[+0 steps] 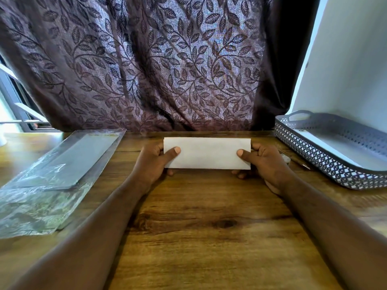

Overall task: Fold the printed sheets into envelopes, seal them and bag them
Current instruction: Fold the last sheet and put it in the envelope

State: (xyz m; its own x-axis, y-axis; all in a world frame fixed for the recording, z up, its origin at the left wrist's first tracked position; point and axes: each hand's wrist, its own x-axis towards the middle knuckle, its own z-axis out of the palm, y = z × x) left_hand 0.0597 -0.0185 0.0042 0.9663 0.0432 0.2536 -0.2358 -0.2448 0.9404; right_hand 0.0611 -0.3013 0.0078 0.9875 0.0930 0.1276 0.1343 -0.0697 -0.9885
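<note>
The folded sheet (pixel 207 153) is held low over the bench (pixel 199 227), to the left of the grey basket (pixel 326 164). The clear bags (pixel 52 174) lie farther left of that basket. The left hand (pixel 154 162) and right hand (pixel 266 162) each pinch one short end, thumb on top, fingers (pixel 170 172) curled beneath. It looks light, thin and easily creased, so I'd hold it gently by the ends, keeping the folds flat.

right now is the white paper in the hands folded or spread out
Folded: the white paper is a narrow strip, with layered edges showing at one top corner. The left hand and right hand pinch its ends.
</note>
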